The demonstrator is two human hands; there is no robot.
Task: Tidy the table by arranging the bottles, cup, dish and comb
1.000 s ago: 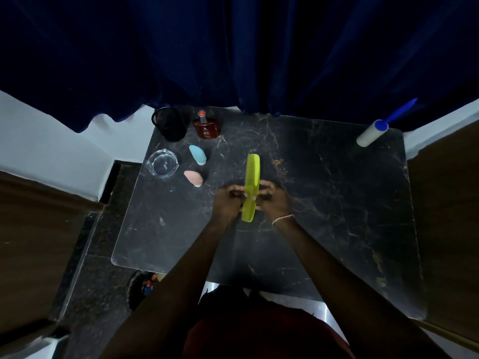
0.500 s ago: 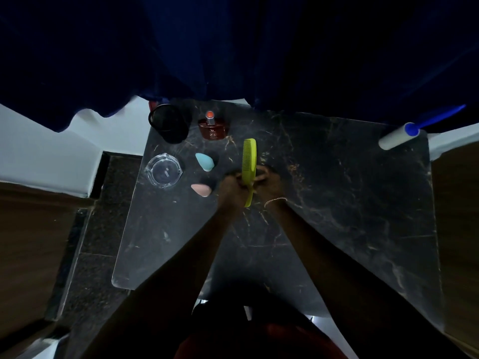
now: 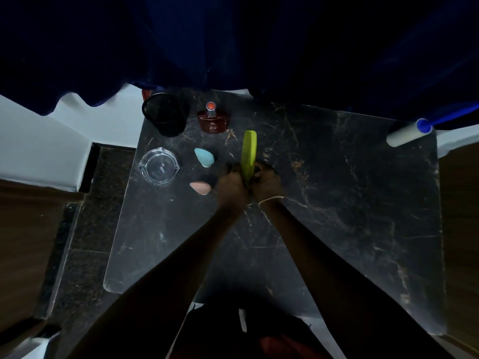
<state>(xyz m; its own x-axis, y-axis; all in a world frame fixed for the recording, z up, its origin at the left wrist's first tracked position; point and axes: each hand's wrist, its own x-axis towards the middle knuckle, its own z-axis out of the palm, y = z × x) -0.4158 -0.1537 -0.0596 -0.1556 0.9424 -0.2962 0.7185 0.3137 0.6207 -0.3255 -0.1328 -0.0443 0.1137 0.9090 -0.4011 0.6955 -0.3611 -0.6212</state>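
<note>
A yellow-green comb (image 3: pixel 248 151) lies lengthwise on the dark marble table (image 3: pixel 337 203), its near end gripped from both sides by my left hand (image 3: pixel 232 186) and my right hand (image 3: pixel 267 181). Left of the comb are a blue teardrop sponge (image 3: pixel 204 157) and a pink one (image 3: pixel 201 187). A clear glass dish (image 3: pixel 159 165) sits near the left edge. At the far left corner stand a black cup (image 3: pixel 164 114) and a dark red perfume bottle (image 3: pixel 213 119) with an orange-topped cap.
A white lint roller (image 3: pixel 408 133) with a blue handle lies at the table's far right corner. Dark blue curtains (image 3: pixel 233 42) hang just behind the table. Wooden surfaces flank the table left and right; dark floor tiles lie to the left.
Both hands have carried the comb away from me, toward the back left of the table, nearer the perfume bottle. The grip on it is unchanged.
</note>
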